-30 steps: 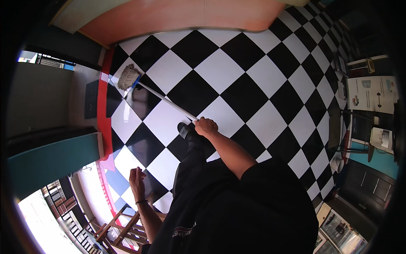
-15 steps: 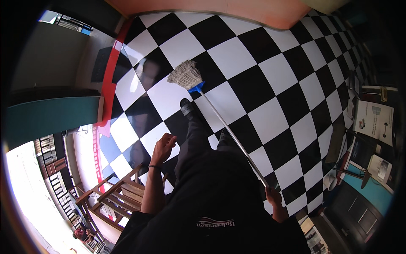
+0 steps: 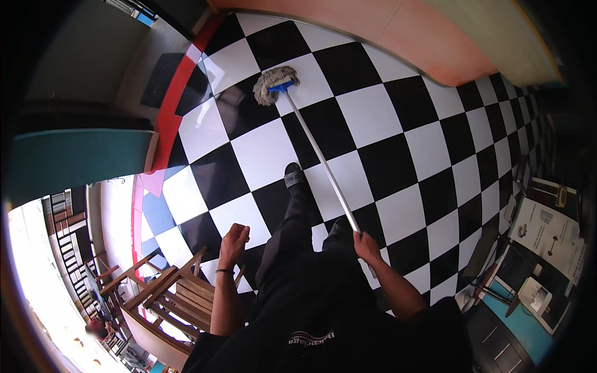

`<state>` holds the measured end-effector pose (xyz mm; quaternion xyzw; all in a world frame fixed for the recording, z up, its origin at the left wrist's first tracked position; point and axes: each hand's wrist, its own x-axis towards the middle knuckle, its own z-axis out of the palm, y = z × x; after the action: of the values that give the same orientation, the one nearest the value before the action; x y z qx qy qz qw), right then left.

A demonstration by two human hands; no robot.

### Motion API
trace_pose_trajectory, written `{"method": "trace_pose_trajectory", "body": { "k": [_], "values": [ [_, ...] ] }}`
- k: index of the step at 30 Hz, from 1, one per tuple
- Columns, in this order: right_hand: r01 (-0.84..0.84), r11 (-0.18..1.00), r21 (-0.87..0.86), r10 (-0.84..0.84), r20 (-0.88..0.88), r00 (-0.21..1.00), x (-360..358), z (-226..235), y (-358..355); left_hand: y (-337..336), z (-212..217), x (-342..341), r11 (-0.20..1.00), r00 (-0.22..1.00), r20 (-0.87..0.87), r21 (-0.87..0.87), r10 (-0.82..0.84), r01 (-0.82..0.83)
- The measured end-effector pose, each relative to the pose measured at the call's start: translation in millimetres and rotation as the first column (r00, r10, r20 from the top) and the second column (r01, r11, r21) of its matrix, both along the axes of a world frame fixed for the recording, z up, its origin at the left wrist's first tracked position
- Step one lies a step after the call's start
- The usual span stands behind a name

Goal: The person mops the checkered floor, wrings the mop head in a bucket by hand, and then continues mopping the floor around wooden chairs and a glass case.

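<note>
OK, your R hand (image 3: 368,247) clamps mop handle (image 3: 324,168), prob. light/stiff, best held nr top; soft-looking mop head (image 3: 272,78) well beyond fingertips. L hand (image 3: 234,245): fingers curled together.

Mop head (image 3: 277,86) on floor (image 3: 370,115), ahead of shoes (image 3: 293,179); chair (image 3: 194,294) left of legs (image 3: 285,233)

Your floor (image 3: 261,152) is glossy black-and-white checkerboard tile, edged on your left by a red strip (image 3: 166,130) with a dark mat (image 3: 163,78) beyond it. A curved salmon-pink panel (image 3: 398,31) bounds the far side. To your left stands a teal panel (image 3: 81,158); nearer you, slatted wooden furniture (image 3: 198,297) sits close to a glaringly bright opening (image 3: 31,267), and daylight glints off the left-hand tiles. On your right, a pale poster (image 3: 547,236) hangs in dimmer light near a teal wall section (image 3: 525,323).
</note>
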<state>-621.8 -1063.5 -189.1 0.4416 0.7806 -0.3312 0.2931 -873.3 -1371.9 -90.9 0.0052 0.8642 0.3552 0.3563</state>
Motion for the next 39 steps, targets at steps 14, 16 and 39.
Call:
{"method": "trace_pose_trajectory", "body": {
  "k": [14,16,39],
  "values": [
    [-0.003,0.999,0.040,0.011,-0.198,0.980,-375.7,9.8,91.3,-52.2,18.3,-16.9,0.984,0.977,-0.126,-0.023,0.170,-0.174],
    [-0.089,0.980,0.180,0.118,-0.159,0.980,-318.9,-4.8,109.9,-39.4,15.1,-4.2,0.992,0.987,-0.104,-0.026,0.123,-0.126],
    [0.201,0.980,-0.011,-0.186,0.335,0.924,576.4,94.3,-125.2,108.3,14.5,166.6,0.912,0.910,-0.067,0.006,-0.408,0.409]
  ]
}}
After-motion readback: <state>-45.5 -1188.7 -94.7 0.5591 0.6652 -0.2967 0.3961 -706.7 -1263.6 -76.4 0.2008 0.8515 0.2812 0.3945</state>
